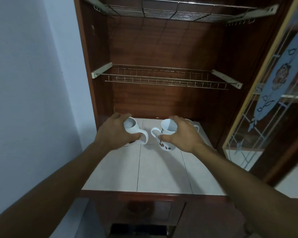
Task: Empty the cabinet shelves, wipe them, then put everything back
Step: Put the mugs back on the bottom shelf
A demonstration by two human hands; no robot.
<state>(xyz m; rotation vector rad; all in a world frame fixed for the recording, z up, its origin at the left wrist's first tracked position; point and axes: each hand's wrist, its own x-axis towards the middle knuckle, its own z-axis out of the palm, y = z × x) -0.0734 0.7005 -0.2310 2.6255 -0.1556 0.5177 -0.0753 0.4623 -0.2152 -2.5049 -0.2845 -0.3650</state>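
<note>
Holds a plain white ceramic mug (132, 127) in the left grip (113, 133), fingers wrapped round its body, handle pointing right. Clasps a white brown-spotted ceramic mug (168, 129) in the right grip (184, 136), handle pointing left. Has both at the back of the pale tiled worktop (158, 169).

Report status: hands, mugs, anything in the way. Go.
Left hand grips white mug, tilted. Right hand grips spotted mug from above. Third mug on tiled counter, close behind right hand.
</note>
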